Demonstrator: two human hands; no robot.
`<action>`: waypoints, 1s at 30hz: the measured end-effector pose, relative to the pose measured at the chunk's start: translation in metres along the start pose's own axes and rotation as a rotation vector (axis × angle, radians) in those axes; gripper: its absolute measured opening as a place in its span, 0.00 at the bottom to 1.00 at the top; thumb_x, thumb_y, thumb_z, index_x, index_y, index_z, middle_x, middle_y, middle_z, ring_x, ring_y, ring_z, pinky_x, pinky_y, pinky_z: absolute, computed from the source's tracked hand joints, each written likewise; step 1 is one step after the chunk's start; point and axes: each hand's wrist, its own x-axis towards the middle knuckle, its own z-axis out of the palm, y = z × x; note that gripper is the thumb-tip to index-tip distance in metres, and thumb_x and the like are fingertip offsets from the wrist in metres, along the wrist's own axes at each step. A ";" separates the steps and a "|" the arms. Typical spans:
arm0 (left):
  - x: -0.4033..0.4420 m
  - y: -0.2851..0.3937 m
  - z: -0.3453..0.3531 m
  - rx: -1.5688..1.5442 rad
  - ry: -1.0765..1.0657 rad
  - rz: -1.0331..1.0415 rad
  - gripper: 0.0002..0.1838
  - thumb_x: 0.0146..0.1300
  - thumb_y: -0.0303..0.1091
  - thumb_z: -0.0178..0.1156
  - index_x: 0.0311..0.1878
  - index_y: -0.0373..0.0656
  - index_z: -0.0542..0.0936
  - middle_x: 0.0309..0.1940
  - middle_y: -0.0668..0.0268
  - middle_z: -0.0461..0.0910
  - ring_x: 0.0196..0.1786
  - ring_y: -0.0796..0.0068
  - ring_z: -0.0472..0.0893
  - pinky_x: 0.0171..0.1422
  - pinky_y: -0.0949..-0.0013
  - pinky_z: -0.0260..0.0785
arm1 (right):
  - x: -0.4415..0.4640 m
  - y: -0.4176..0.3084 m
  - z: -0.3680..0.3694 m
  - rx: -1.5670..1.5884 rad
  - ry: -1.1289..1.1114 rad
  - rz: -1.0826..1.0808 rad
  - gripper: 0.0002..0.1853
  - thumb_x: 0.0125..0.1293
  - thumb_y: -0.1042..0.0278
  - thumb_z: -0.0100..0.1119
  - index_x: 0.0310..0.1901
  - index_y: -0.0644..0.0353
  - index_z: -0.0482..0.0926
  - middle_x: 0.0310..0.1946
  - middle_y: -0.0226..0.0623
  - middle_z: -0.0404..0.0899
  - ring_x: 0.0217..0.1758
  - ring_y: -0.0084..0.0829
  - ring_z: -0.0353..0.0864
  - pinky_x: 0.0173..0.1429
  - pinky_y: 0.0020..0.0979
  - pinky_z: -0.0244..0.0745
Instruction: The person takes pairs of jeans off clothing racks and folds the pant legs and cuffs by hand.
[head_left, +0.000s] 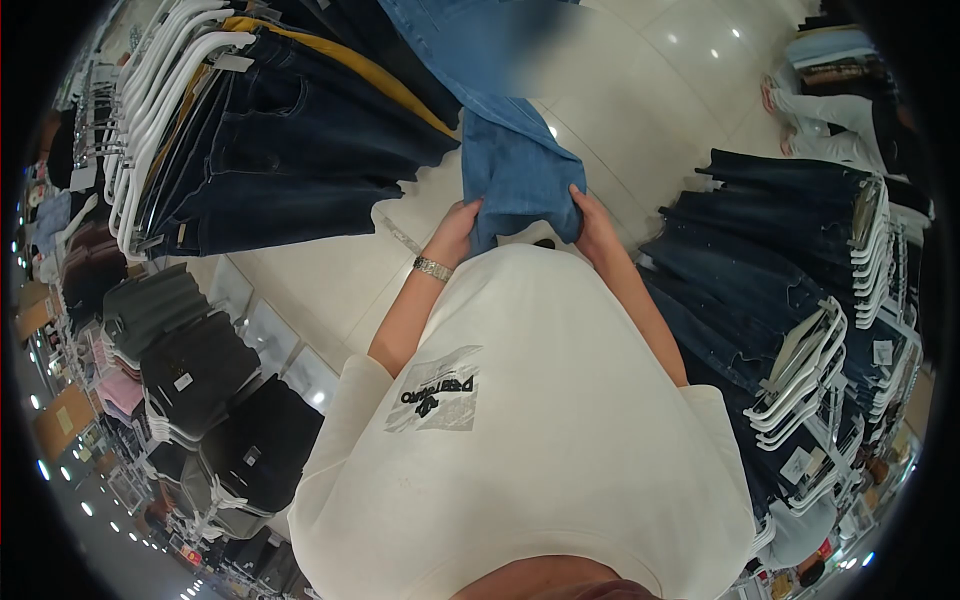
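Observation:
A pair of medium-blue jeans (515, 165) stretches from the top of the head view down to my hands in front of my body. My left hand (458, 232), with a metal watch on its wrist, grips the left edge of the lower end. The opposite edge is pinched in my right hand (592, 222). Between the hands the cloth is spread, with its bottom edge curving near my white shirt (560, 400). The upper part of the jeans leaves the frame, and a blurred patch covers the area beside it.
At upper left, dark denim garments (290, 140) hang on white hangers (185, 90). More dark jeans (740, 290) hang on a rack to the right. Black garments (255, 440) hang at lower left. Pale floor tiles (650, 90) lie below.

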 end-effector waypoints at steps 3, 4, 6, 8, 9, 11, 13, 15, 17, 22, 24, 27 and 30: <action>0.002 0.000 -0.001 0.008 0.009 0.006 0.21 0.77 0.35 0.48 0.62 0.27 0.71 0.56 0.50 0.80 0.54 0.59 0.83 0.60 0.58 0.78 | 0.001 0.000 -0.001 0.007 -0.019 0.000 0.28 0.73 0.52 0.57 0.63 0.69 0.71 0.56 0.39 0.80 0.57 0.30 0.80 0.62 0.32 0.74; 0.000 0.001 0.001 0.007 0.015 0.005 0.21 0.77 0.35 0.48 0.62 0.27 0.71 0.56 0.50 0.80 0.53 0.59 0.84 0.60 0.58 0.78 | -0.001 -0.001 0.001 0.012 -0.026 0.003 0.28 0.73 0.52 0.57 0.63 0.69 0.71 0.56 0.40 0.80 0.57 0.30 0.80 0.62 0.32 0.74; 0.001 0.000 0.001 0.006 0.011 0.009 0.21 0.77 0.35 0.48 0.62 0.27 0.71 0.55 0.51 0.81 0.53 0.59 0.84 0.59 0.58 0.78 | -0.003 -0.003 0.002 0.023 -0.034 0.014 0.29 0.73 0.52 0.57 0.64 0.70 0.70 0.57 0.40 0.79 0.58 0.30 0.80 0.62 0.32 0.74; 0.008 -0.004 -0.006 0.005 -0.008 0.020 0.20 0.77 0.35 0.48 0.62 0.27 0.72 0.54 0.52 0.81 0.52 0.60 0.84 0.58 0.59 0.79 | -0.003 -0.003 0.002 0.034 -0.038 0.030 0.30 0.72 0.53 0.58 0.64 0.70 0.70 0.58 0.40 0.79 0.59 0.31 0.79 0.64 0.33 0.73; 0.010 -0.006 -0.008 0.001 -0.007 0.026 0.20 0.77 0.35 0.48 0.61 0.27 0.72 0.54 0.52 0.81 0.52 0.60 0.84 0.58 0.59 0.79 | -0.006 -0.004 0.004 0.041 -0.046 0.039 0.30 0.72 0.53 0.59 0.64 0.70 0.69 0.58 0.41 0.78 0.59 0.31 0.79 0.64 0.33 0.72; 0.014 -0.009 -0.013 -0.007 -0.004 0.038 0.20 0.77 0.35 0.48 0.61 0.28 0.73 0.53 0.53 0.82 0.51 0.60 0.85 0.57 0.59 0.80 | -0.011 -0.007 0.008 0.053 -0.063 0.056 0.30 0.71 0.54 0.60 0.64 0.70 0.69 0.59 0.41 0.77 0.60 0.32 0.78 0.66 0.34 0.71; 0.013 -0.008 -0.011 -0.004 0.009 0.036 0.19 0.77 0.35 0.48 0.60 0.28 0.73 0.53 0.53 0.82 0.51 0.61 0.85 0.56 0.59 0.80 | -0.015 -0.009 0.013 0.051 -0.065 0.068 0.27 0.70 0.55 0.62 0.61 0.69 0.73 0.56 0.39 0.79 0.58 0.31 0.79 0.64 0.34 0.73; 0.012 -0.007 -0.011 0.003 0.014 0.036 0.19 0.77 0.35 0.48 0.60 0.28 0.73 0.53 0.54 0.82 0.50 0.61 0.85 0.56 0.59 0.80 | -0.017 -0.010 0.015 0.040 -0.084 0.068 0.26 0.69 0.56 0.63 0.59 0.68 0.74 0.54 0.38 0.80 0.56 0.30 0.80 0.63 0.34 0.73; 0.011 -0.006 -0.010 0.016 0.010 0.038 0.19 0.77 0.35 0.47 0.59 0.28 0.73 0.52 0.54 0.82 0.50 0.62 0.85 0.56 0.60 0.80 | -0.019 -0.011 0.016 0.018 -0.121 0.057 0.26 0.69 0.56 0.64 0.59 0.68 0.74 0.54 0.38 0.80 0.57 0.31 0.79 0.64 0.34 0.72; 0.009 -0.006 -0.009 0.012 0.020 0.037 0.19 0.77 0.35 0.47 0.59 0.28 0.74 0.51 0.54 0.83 0.49 0.63 0.85 0.54 0.60 0.80 | -0.020 -0.010 0.018 0.024 -0.121 0.064 0.27 0.69 0.57 0.63 0.61 0.69 0.72 0.56 0.38 0.79 0.58 0.32 0.79 0.66 0.35 0.71; 0.010 -0.007 -0.012 0.009 0.018 0.033 0.19 0.77 0.35 0.47 0.59 0.28 0.74 0.50 0.54 0.83 0.49 0.63 0.85 0.54 0.60 0.80 | -0.020 -0.008 0.018 0.033 -0.117 0.062 0.26 0.70 0.57 0.62 0.61 0.68 0.72 0.56 0.38 0.79 0.57 0.32 0.79 0.66 0.35 0.72; 0.010 -0.008 -0.013 0.015 0.017 0.023 0.19 0.77 0.35 0.47 0.59 0.28 0.74 0.52 0.55 0.82 0.50 0.64 0.84 0.56 0.62 0.78 | -0.022 -0.007 0.019 0.049 -0.104 0.060 0.26 0.71 0.57 0.61 0.61 0.68 0.72 0.55 0.39 0.79 0.56 0.31 0.80 0.64 0.35 0.74; 0.003 -0.005 -0.011 0.030 0.018 0.019 0.21 0.77 0.36 0.46 0.61 0.27 0.74 0.55 0.56 0.81 0.54 0.67 0.82 0.60 0.65 0.74 | -0.019 -0.001 0.016 0.051 -0.066 0.059 0.27 0.72 0.56 0.60 0.63 0.69 0.70 0.57 0.40 0.78 0.57 0.31 0.80 0.64 0.34 0.74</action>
